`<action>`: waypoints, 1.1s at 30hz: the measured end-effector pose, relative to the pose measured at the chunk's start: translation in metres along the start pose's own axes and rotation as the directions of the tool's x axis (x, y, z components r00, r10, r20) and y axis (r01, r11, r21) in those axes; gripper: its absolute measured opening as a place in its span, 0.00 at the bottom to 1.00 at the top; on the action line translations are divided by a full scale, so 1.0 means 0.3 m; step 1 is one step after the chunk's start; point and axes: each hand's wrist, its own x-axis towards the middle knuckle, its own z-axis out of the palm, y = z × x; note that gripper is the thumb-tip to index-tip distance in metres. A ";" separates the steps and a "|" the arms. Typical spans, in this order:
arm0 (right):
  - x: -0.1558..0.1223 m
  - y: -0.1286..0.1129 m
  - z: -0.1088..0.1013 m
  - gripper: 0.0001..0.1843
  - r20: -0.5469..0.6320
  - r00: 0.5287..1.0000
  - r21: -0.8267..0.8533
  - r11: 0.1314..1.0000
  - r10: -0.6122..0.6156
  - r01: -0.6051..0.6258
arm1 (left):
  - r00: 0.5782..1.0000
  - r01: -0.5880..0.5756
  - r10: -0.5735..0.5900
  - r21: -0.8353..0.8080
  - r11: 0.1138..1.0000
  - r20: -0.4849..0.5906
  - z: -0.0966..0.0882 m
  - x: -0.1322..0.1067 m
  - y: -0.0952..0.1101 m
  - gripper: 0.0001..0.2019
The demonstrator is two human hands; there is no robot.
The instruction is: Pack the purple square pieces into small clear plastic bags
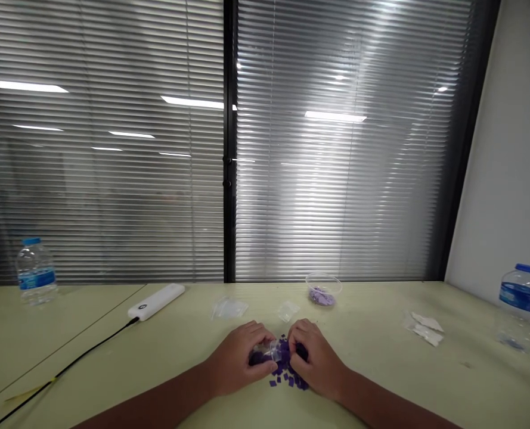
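Observation:
My left hand (242, 357) is closed around a small clear bottle (273, 350) lying on its side, its mouth facing right. Dark purple shows inside the bottle. Small dark purple square pieces (287, 376) lie in a loose pile on the table, by the bottle's mouth and under my right hand (316, 360). The fingers of that hand are curled together at the pile, close to the mouth. Dark purple shows in the gap between its thumb and forefinger; whether it grips any pieces is hidden.
Beyond my hands stand a clear round tub (324, 289) with lilac bits and small clear plastic bags (229, 308). A white power bank (156, 301) with a black cable lies left. Water bottles (36, 274) stand at both sides. Torn white packaging (424, 328) lies right.

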 end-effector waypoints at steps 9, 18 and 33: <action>-0.001 0.010 0.005 0.10 0.010 1.000 -0.003 1.000 -0.008 0.008 | 1.000 0.019 -0.019 -0.020 1.000 0.008 -0.003 -0.002 0.008 0.12; -0.001 0.008 0.000 0.09 0.020 1.000 0.042 0.999 -0.020 0.020 | 1.000 0.004 -0.004 -0.014 1.000 0.010 0.000 0.000 0.004 0.14; 0.000 0.022 0.008 0.09 0.075 0.996 0.026 0.998 -0.051 0.049 | 1.000 0.022 -0.022 -0.016 1.000 0.013 0.004 -0.002 0.002 0.13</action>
